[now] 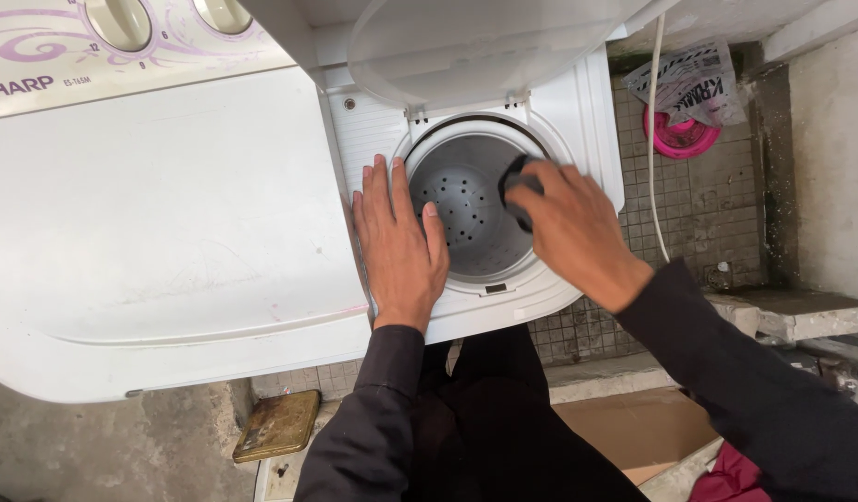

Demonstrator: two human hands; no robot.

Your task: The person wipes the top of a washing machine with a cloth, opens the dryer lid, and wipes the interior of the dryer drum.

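Over the spin tub [466,209], the right hand [578,232] clutches a dark cloth [514,191], mostly hidden under its fingers. Left hand [398,244] lies flat, open, on the washer's rim [369,139].

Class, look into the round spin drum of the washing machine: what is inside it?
The spin drum shows only its bare grey perforated wall. The right hand holds a dark object over its rim, hiding that side. The left hand rests beside it.

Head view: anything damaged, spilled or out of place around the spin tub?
Nothing damaged or spilled. Spin tub is empty, its lid raised. Left hand rests flat on the rim; right hand holds a dark object over the opening.
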